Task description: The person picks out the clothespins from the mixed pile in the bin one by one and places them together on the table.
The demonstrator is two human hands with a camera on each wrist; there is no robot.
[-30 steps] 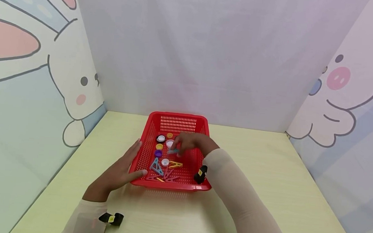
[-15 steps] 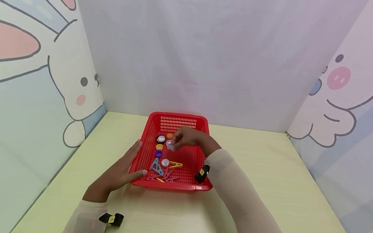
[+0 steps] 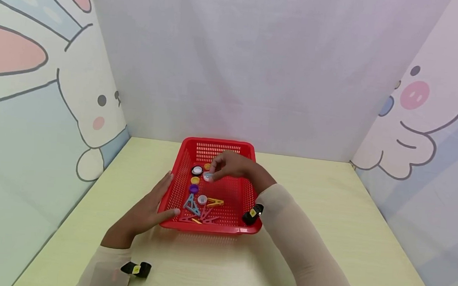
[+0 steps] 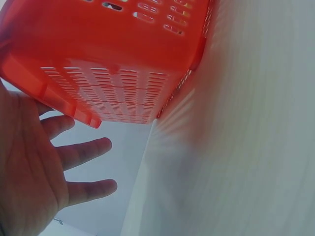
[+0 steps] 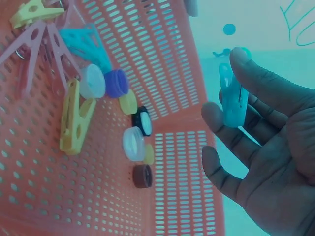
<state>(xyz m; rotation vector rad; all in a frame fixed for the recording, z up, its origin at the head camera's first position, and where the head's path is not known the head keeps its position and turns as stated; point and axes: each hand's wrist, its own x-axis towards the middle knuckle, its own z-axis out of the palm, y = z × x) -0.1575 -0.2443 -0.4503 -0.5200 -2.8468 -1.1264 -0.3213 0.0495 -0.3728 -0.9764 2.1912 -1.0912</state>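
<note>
A red plastic basket (image 3: 223, 229) stands on the table in the head view. Over its back half, my right hand (image 3: 233, 164) pinches a light-blue clothespin (image 5: 235, 101) between thumb and fingers, plain in the right wrist view. At the basket's left rim lies my left hand (image 3: 144, 212), fingers straight and spread, thumb over the front left corner. Below on the basket floor are a yellow clothespin (image 3: 215, 202), several pink clothespins (image 3: 210, 220) and blue clothespins (image 3: 192, 204). Bottle caps line the left side, among them a purple cap (image 3: 194, 189) and a white cap (image 3: 202, 199).
A dark brown cap (image 5: 142, 176) lies near the basket's far end, hidden by my right hand in the head view. The pale wooden table (image 3: 312, 202) surrounds the basket. A grey-white backdrop (image 3: 238, 72) rises behind, with cartoon side panels (image 3: 104, 161).
My right hand has lifted off the basket floor, bringing up the blue clothespin that lay in the middle. The left hand has stayed at the rim.
</note>
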